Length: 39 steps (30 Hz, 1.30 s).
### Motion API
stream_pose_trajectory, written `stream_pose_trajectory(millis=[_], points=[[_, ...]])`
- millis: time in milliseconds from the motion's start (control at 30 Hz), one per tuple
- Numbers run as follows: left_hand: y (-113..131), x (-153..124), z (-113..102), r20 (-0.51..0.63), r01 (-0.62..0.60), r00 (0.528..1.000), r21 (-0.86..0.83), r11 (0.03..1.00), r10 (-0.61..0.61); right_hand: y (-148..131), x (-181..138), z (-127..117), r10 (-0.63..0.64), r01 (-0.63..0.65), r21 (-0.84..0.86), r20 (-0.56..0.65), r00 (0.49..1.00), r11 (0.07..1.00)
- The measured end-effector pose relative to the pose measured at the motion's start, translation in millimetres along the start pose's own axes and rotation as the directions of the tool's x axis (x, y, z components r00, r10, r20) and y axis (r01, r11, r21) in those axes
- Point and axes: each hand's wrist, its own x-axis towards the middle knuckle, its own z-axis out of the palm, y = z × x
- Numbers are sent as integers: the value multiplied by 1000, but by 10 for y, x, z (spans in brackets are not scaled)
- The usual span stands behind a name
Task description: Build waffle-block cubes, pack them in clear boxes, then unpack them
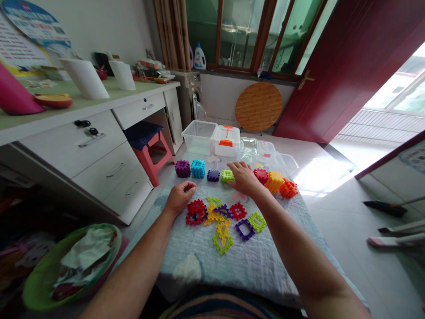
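My left hand (180, 196) rests on the cloth with its fingers curled closed and no object showing in it. Right beside it lie red square building pieces (196, 212), some overlapping. My right hand (243, 178) reaches across the row of stacks, fingers stretched out, its fingertips at the yellow-green stack (227, 177); what is under the palm is hidden. Loose pieces lie between my arms: yellow pieces (214, 214), a purple frame (245, 230), a red window piece (238, 211), a green window piece (257, 222) and a green frame (222, 243).
Purple (183, 169), light blue (198, 169), dark blue (213, 175), red (261, 175), yellow (274, 181) and orange (288, 188) stacks line the table's far part. Behind them stand clear plastic boxes (199, 136) and a lidded box (225, 141). A stool (151, 150) is at left.
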Motion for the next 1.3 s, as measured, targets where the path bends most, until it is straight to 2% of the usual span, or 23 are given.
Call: stream_pose_trajectory(millis=[67,200,333,500,633,700,767,867,933,1133,1200,1300], points=[[-6,-1,5,5,-6,1000,5,1000,6,2,-235,-27,-14,13,32,18,1000,999],[-17,-7,12,7,-24,1000,17,1000,24,-3,-687,37,-19,6,81,165,986,997],[-20,-13,18,-1,-24,1000,38,999,24,-76,-920,187,49,-72,103,214,976,992],[-12,-21,33,-3,-10,1000,23,1000,10,-146,-943,358,98,-123,136,179,979,983],[24,-40,-40,72,36,997,-15,999,-35,-44,-941,465,83,-103,206,103,991,973],[79,-67,-131,163,61,985,-24,998,-56,45,-957,516,99,-111,216,64,993,970],[159,-108,-237,300,59,952,25,998,-64,128,-980,562,117,-123,224,39,992,967],[287,-179,-350,474,-14,878,164,986,-66,207,-1005,615,133,-134,238,20,991,962],[355,-215,-366,522,-61,850,221,973,-65,226,-1010,641,149,-147,249,12,989,957],[450,-247,-312,545,-115,837,278,954,-58,255,-1008,710,150,-134,342,-22,988,930],[485,-254,-315,519,-135,855,267,954,-24,282,-1009,723,142,-108,385,-61,988,917],[609,-279,-269,417,-167,908,245,955,52,334,-1012,700,161,-79,472,-136,978,878]])
